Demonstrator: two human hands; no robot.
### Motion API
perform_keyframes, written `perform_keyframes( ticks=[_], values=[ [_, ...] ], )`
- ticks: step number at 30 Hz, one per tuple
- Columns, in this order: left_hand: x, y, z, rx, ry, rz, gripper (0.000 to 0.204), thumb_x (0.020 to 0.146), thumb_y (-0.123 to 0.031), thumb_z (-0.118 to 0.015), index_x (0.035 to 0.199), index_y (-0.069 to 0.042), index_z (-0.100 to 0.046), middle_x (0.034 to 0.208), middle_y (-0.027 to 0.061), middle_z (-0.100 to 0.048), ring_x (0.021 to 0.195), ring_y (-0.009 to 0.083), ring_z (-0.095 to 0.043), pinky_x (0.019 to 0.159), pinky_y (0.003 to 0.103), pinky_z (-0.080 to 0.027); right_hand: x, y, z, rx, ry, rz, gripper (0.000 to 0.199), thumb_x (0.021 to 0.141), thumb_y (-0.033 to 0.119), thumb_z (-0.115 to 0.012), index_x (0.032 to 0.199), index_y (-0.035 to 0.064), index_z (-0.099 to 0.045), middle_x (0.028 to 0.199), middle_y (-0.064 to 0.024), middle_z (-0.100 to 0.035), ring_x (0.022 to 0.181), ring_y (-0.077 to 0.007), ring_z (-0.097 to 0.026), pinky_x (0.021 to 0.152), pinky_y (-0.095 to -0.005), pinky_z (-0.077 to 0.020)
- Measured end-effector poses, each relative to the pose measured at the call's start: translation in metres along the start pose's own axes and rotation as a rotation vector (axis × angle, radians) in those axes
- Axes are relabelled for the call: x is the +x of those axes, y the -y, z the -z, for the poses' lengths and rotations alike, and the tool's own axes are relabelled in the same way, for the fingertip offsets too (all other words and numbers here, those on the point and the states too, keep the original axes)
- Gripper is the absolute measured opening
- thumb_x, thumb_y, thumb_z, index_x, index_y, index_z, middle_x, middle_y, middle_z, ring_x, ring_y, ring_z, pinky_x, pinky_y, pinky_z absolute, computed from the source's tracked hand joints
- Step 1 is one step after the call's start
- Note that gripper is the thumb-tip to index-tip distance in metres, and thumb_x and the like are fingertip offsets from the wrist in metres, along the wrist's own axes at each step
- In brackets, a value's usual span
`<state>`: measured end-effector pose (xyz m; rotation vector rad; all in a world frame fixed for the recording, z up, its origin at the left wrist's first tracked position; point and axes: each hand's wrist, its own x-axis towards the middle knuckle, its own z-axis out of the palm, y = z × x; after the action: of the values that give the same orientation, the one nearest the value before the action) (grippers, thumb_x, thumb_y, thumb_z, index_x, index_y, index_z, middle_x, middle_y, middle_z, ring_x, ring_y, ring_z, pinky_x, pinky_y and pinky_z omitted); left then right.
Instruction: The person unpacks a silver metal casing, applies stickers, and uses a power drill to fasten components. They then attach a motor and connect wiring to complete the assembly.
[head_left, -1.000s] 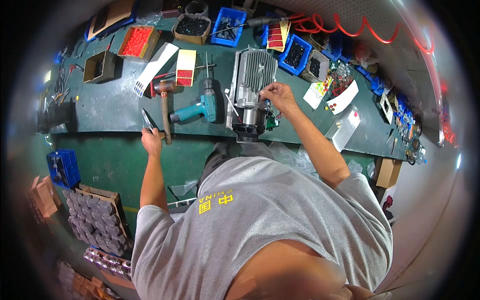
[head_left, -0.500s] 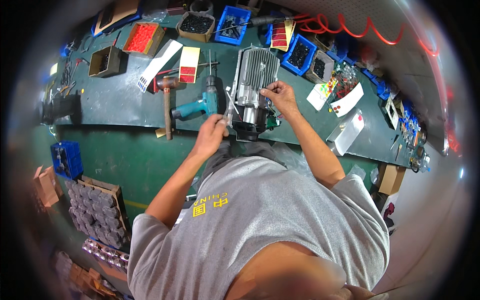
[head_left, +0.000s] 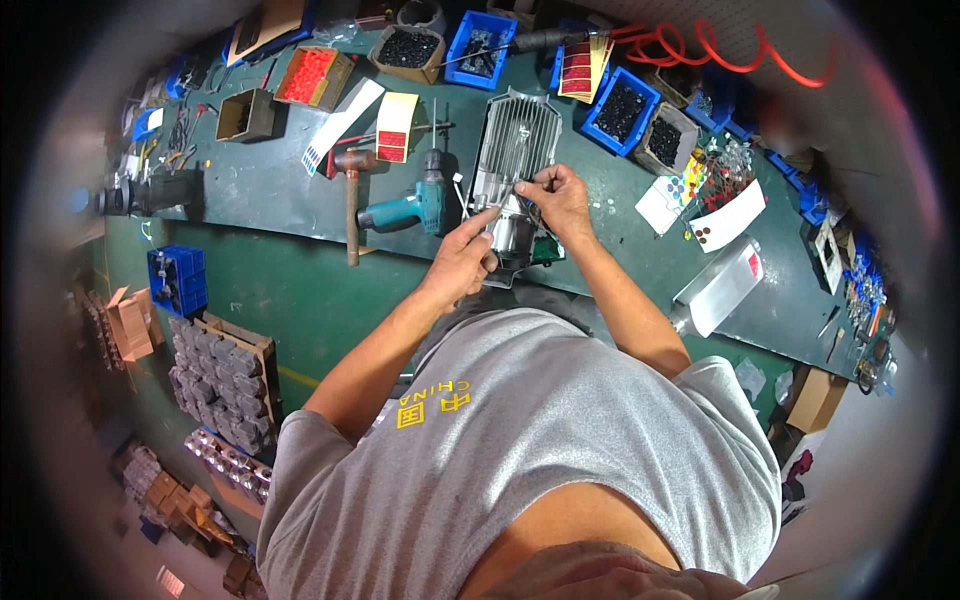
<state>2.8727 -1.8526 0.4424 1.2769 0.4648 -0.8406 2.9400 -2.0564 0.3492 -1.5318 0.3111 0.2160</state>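
Observation:
A silver finned metal housing (head_left: 522, 130), with a shiny cylindrical section at its near end, lies on the dark green workbench in front of me. Over its near part, my left hand (head_left: 464, 262) has its index finger stretched onto the metal and the other fingers curled; anything in them is hidden. My right hand (head_left: 562, 205) pinches with thumb and index finger at the right side of the housing. What it pinches is too small to make out. A white connector on a lead (head_left: 458, 180) sticks out left of the housing. Beside it lies a teal power drill (head_left: 405, 210).
Left of the drill lies a hammer (head_left: 352, 205). Red-and-cream label sheets (head_left: 396, 128) lie beyond it. Boxes of red parts (head_left: 312, 78) and black parts (head_left: 408, 47) and blue bins (head_left: 620, 110) line the back. A bent white cover (head_left: 722, 288) rests at right.
My left hand has moved rightward and away from me onto the housing, its index finger now extended. My right hand stays at the housing's right side. The whole view has shifted slightly.

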Motion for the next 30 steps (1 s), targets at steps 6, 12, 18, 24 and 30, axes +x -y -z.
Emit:
perform_keyframes(
  ticks=[6,12,18,24,30],
  values=[
    [0.002,0.005,-0.016,-0.077,-0.064,-0.006,0.048,0.107,-0.017,-0.045,0.155,-0.020,-0.043,0.074,0.0016,-0.054,0.047,0.0040,-0.035,0.039,0.021,-0.028,0.000,0.000,0.003,-0.035,0.006,0.023,0.028,0.078,0.006,-0.087,0.087,0.0036,-0.060,0.073,0.0026,-0.060,0.064,-0.0047,-0.053,0.056,-0.0232,-0.0447],
    [0.000,0.007,-0.022,-0.137,-0.099,-0.011,0.047,0.107,-0.017,-0.045,0.154,-0.020,-0.044,0.074,0.0023,-0.055,0.046,0.0040,-0.035,0.038,0.021,-0.027,0.003,-0.004,0.005,-0.034,0.005,0.049,0.027,0.078,0.006,-0.087,0.086,0.0038,-0.060,0.071,0.0039,-0.057,0.063,-0.0037,-0.050,0.055,-0.0221,-0.0425],
    [0.003,-0.001,-0.025,-0.125,-0.129,0.010,0.045,0.107,-0.018,-0.046,0.152,-0.021,-0.047,0.074,0.0023,-0.055,0.045,0.0039,-0.034,0.038,0.021,-0.027,0.004,-0.009,0.005,-0.021,0.004,0.040,0.030,0.076,0.006,-0.089,0.085,0.0031,-0.061,0.073,0.0017,-0.061,0.065,-0.0056,-0.053,0.057,-0.0240,-0.0475],
    [0.001,-0.008,-0.026,-0.083,-0.137,0.025,0.045,0.107,-0.017,-0.046,0.152,-0.018,-0.047,0.075,0.0005,-0.052,0.048,0.0037,-0.035,0.039,0.020,-0.028,0.001,-0.002,0.003,-0.030,0.008,0.038,0.027,0.079,0.004,-0.086,0.086,0.0037,-0.060,0.072,0.0037,-0.058,0.064,-0.0036,-0.051,0.055,-0.0222,-0.0430],
    [-0.001,-0.021,-0.038,-0.007,-0.175,0.065,0.046,0.107,-0.017,-0.046,0.153,-0.017,-0.046,0.073,0.0003,-0.051,0.046,0.0040,-0.035,0.038,0.021,-0.029,0.002,-0.006,0.005,-0.047,0.006,0.034,0.028,0.078,0.006,-0.087,0.088,0.0024,-0.060,0.074,0.0013,-0.060,0.066,-0.0058,-0.053,0.058,-0.0242,-0.0484]
  ],
)
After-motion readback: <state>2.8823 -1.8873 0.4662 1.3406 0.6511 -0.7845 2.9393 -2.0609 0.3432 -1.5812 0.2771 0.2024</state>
